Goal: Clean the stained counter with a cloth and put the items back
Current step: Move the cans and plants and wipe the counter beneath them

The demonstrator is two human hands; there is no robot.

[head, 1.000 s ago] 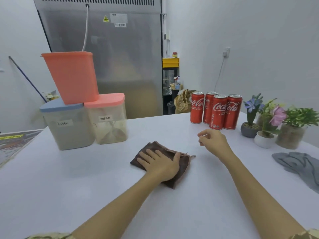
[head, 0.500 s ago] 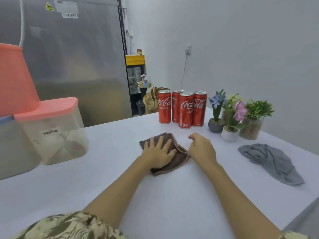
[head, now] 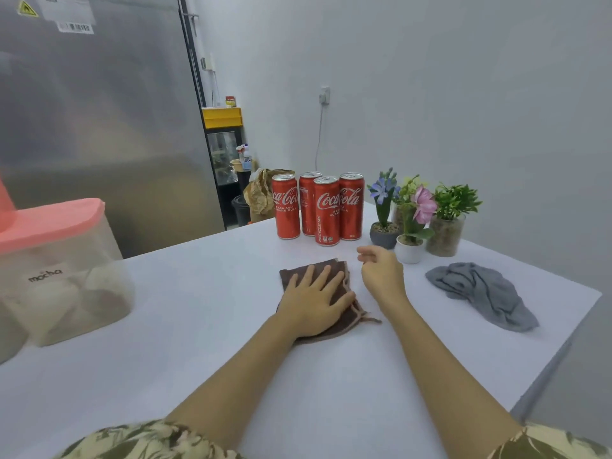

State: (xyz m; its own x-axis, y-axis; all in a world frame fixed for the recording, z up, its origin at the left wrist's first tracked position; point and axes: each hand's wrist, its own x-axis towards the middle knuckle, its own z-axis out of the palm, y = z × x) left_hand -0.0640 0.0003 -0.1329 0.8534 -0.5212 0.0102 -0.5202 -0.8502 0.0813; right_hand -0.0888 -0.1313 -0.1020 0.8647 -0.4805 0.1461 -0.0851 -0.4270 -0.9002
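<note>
Two hands are over the counter [head: 231, 326]. The left hand [head: 314, 301] presses flat, fingers straight, on the brown cloth [head: 334, 306], which lies under its palm near the middle of the counter. The right hand [head: 381, 276] hovers just beside the cloth with fingers loosely curled, holding nothing. I see no stain on the white surface, so the wiping seems nearly done or in its last part. The four cola cans [head: 319, 207] and small plant pots [head: 414, 226] stand grouped at the far edge; whether that is their final place, I cannot tell. A grey cloth [head: 483, 293] lies near the right edge.
</note>
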